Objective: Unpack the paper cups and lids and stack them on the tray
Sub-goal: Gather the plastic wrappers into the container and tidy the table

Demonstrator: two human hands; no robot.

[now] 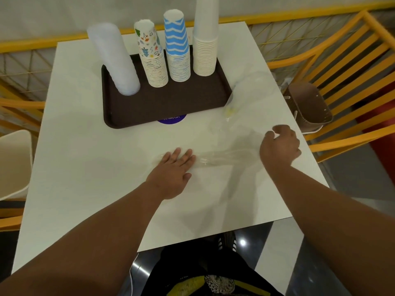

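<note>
On the dark brown tray (166,105) stand a leaning stack of translucent lids (115,60), a stack of patterned cups (152,58), a stack of blue zigzag cups (177,50) and a tall stack of white cups (205,39). An empty clear plastic sleeve (222,158) lies flat on the white table (89,163) in front of the tray. My left hand (173,171) presses flat on the sleeve's left end. My right hand (280,145) has curled fingers at the sleeve's right end and seems to pinch it.
More crumpled clear plastic wrap (245,97) lies right of the tray. A brown basket (307,107) sits off the table's right edge by a yellow slatted chair (346,67). A white chair (15,163) is at the left. A purple sticker (171,119) peeks from under the tray.
</note>
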